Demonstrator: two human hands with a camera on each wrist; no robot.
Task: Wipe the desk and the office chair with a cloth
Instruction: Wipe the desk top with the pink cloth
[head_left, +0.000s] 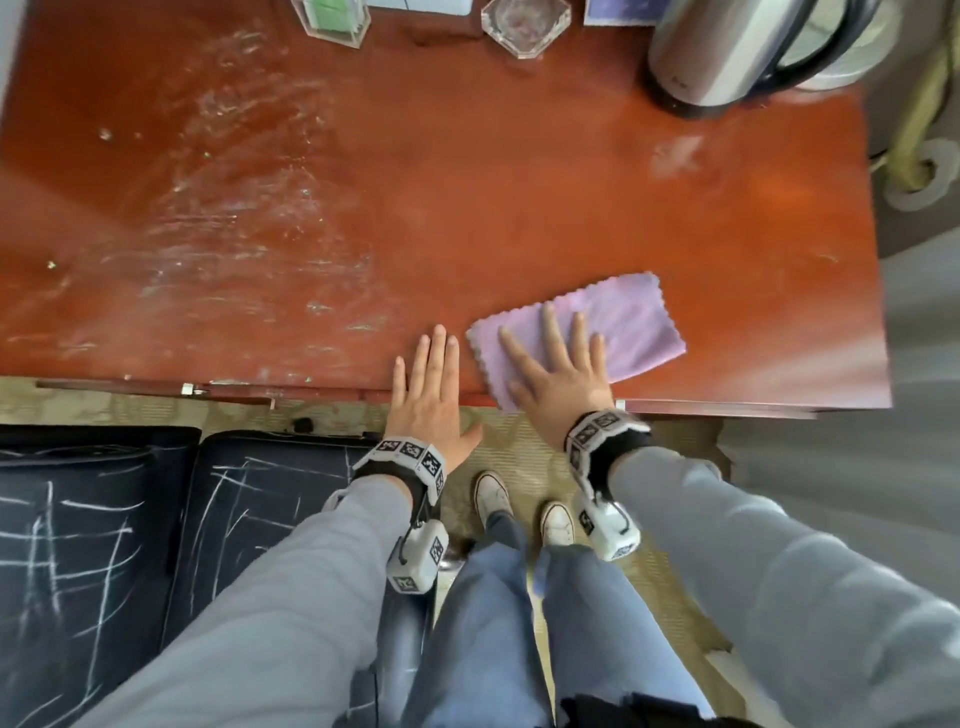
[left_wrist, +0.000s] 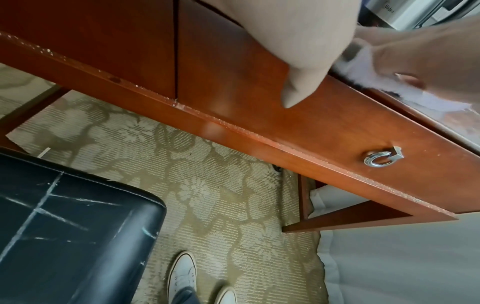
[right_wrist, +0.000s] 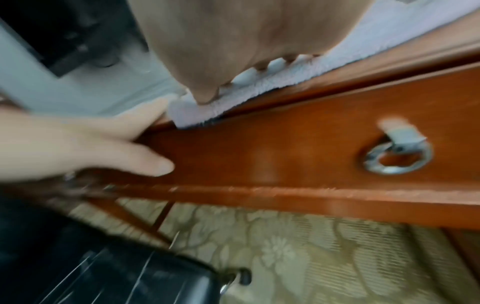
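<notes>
the desk-wiping step looks to be in hand: the right hand lies flat, fingers spread and straight, pressing the lilac cloth onto the red worktop at its near edge, toward the right end. the left hand rests open just beside the cloth, fingers straight over the edge, gripping nothing. i judge the next move calls for sweeping left across the white smears, with the chalk-marked office chair left for later.
</notes>
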